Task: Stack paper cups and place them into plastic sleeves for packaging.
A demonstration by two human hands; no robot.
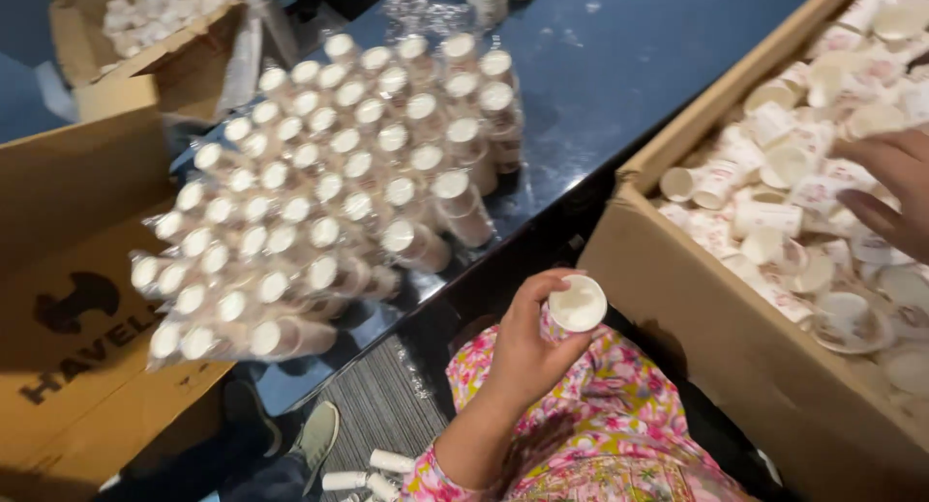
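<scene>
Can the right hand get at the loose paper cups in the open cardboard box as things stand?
Probably yes. The right hand is already over the open cardboard box, fingers spread just above the loose paper cups. No lid or flap covers them. The left hand holds a cup stack well clear.

You hold a small white paper cup (578, 303) in your left hand (527, 342). Its round bottom faces up at you. It sits above your flowery lap. Your right hand (895, 188) reaches over more little paper cups (774, 188). They are white with pink prints and lie jumbled every which way in a big brown box (697, 318).
</scene>
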